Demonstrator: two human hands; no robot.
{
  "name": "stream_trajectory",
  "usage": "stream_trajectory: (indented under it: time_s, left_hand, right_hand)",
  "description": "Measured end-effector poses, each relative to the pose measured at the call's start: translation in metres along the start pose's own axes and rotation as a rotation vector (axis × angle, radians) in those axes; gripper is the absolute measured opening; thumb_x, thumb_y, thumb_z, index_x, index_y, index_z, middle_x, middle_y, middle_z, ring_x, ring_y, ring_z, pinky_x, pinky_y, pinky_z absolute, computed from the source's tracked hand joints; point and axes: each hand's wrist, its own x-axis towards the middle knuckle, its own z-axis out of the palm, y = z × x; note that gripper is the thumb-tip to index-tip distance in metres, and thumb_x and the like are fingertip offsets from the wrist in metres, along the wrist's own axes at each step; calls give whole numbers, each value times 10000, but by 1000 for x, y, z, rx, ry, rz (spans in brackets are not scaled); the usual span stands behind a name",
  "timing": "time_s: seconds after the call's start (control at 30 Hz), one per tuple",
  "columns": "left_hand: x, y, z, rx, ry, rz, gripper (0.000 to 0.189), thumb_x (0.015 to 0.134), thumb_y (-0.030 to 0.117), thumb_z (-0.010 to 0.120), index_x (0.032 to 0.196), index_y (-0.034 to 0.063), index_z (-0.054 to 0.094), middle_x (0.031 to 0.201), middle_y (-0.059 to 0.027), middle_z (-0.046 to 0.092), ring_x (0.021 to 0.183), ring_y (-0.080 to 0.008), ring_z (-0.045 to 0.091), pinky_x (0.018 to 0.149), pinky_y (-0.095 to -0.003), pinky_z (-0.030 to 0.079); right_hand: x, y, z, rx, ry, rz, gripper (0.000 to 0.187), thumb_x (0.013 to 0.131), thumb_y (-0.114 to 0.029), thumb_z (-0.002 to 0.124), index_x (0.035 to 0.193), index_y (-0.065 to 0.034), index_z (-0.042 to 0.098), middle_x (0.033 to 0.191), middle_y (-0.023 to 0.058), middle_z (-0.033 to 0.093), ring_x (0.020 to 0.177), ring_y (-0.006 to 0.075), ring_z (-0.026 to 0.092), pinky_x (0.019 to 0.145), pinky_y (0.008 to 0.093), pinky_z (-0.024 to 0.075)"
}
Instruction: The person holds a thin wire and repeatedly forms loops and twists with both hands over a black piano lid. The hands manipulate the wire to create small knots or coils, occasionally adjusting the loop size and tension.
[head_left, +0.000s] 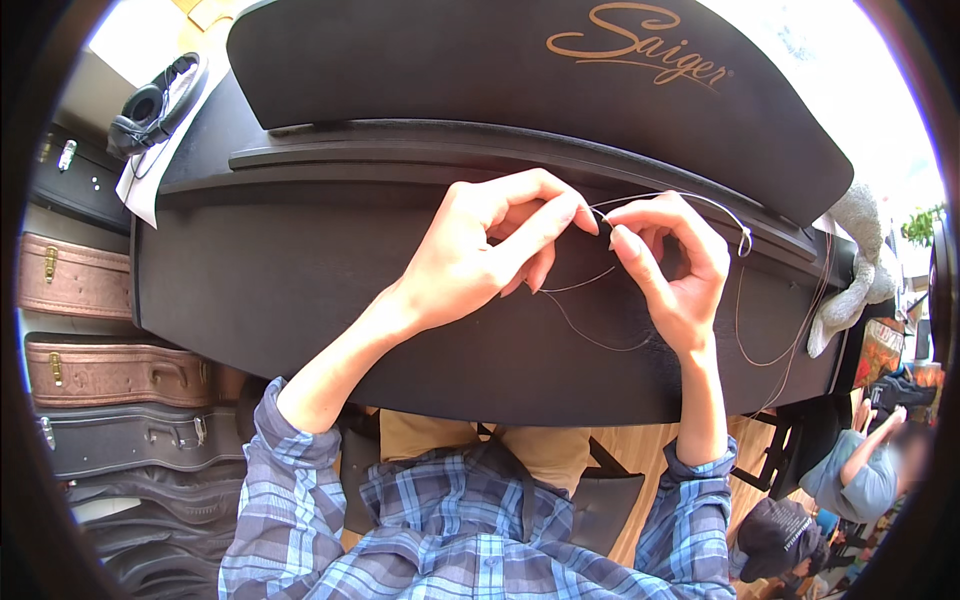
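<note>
Over the closed lid (480, 360) of a black piano, both bare hands pinch a thin, wire-like string. My left hand (495, 240) has its thumb and forefinger closed on it, the other fingers curled. Just to the right, my right hand (675, 262) grips it between thumb and fingertips, a small gap from the left. A pale stretch of the string (701, 197) arcs over the right hand and ends in a small loop. Below the left fingers hangs a short free end. Further right, thin coppery strands (787, 352) droop over the lid towards its front edge.
A black music rest (487, 67) with gold lettering stands behind the hands. Headphones (154, 109) and white paper (142, 187) lie at the far left. Instrument cases (120, 367) are stacked beside the piano. A grey plush toy (851, 270) hangs at right; people (855, 469) are beyond.
</note>
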Motion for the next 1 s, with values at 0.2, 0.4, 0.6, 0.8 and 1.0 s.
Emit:
stream_trajectory:
  time_s: [0.2,0.4,0.6,0.8,1.0]
  left_hand:
    - [0,1,-2,-79,-70,-12,227,1077,198,504,1072,5,622,623,-38,604,516,-78,569,472,-221,433]
    - [0,1,-2,-283,-84,-36,253,1064,229,538,1066,-11,619,640,-74,647,492,-112,607,499,-244,494]
    - [1,2,-2,-261,-98,-34,220,1047,196,574,1065,-14,637,728,-81,675,530,-112,627,512,-242,509]
    - [4,2,-5,-265,-134,-63,204,1025,178,612,1069,-14,663,753,-70,681,537,-98,616,517,-235,506]
    - [3,1,-7,-216,-128,-69,171,1005,150,627,1045,-13,658,728,-85,668,534,-112,615,543,-246,499]
  right_hand:
    - [0,-1,-2,-6,26,21,99,836,-84,818,914,-62,761,775,-7,698,591,53,553,535,214,374]
    - [-1,2,-1,10,44,24,93,845,-80,816,905,-49,752,725,-6,675,583,49,557,540,213,378]
    - [-1,1,-2,-7,71,-14,99,838,-68,819,910,-46,754,720,-6,669,586,51,560,538,215,382]
    - [-1,0,-1,-32,86,-51,93,838,-66,817,910,-52,759,732,-1,681,593,56,570,533,218,390]
    - [-3,-4,0,-23,44,-16,96,835,-63,813,920,-58,767,796,12,730,614,62,608,533,213,403]
